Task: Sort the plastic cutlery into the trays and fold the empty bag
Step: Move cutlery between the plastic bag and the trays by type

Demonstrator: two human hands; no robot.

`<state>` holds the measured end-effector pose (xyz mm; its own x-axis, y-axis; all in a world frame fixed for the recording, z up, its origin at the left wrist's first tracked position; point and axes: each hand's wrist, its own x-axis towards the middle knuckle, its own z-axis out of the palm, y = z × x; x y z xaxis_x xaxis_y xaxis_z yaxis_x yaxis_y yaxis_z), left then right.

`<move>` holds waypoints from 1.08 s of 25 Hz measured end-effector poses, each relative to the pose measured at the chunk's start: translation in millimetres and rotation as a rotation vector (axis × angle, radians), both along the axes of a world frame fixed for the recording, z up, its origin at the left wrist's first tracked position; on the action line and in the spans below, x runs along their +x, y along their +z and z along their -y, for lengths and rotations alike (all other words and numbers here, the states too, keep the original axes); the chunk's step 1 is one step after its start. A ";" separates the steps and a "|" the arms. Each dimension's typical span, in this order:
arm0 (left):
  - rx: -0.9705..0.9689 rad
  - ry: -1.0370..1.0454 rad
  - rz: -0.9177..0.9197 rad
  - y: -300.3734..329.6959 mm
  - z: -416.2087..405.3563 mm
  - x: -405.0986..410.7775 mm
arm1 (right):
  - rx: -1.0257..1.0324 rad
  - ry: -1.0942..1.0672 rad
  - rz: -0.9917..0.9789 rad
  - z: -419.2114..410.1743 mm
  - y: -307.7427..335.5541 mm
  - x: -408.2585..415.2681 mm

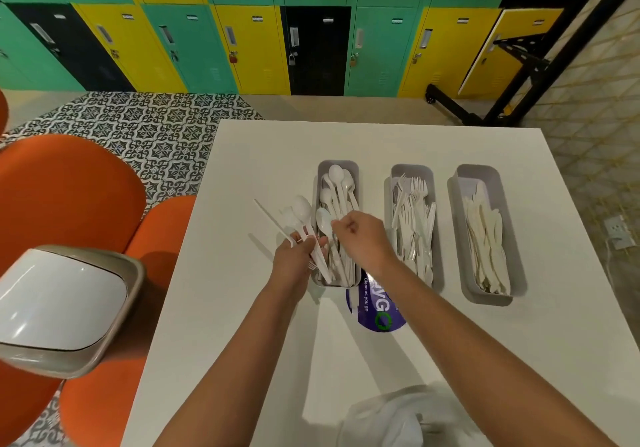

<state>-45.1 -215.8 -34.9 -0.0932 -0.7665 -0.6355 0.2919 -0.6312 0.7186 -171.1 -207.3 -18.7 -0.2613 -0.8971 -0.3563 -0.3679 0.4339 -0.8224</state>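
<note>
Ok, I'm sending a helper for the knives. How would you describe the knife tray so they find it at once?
On the white table three grey trays stand side by side in a row. The knife tray is the one at the right end, farthest from the hands. It holds flat blades only, while the fork tray beside it shows tines and the spoon tray shows rounded bowls.
</note>
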 end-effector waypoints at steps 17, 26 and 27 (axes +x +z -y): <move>-0.024 -0.045 0.119 7.5 -15.2 -3.3 | 0.140 -0.011 0.094 -22.1 -9.5 -4.3; 0.028 -0.087 0.155 6.0 -17.5 3.0 | 0.153 0.047 -0.071 10.8 -8.7 -4.1; 0.029 -0.094 0.146 7.5 -17.0 3.4 | 0.128 0.028 -0.104 9.2 -7.0 -3.4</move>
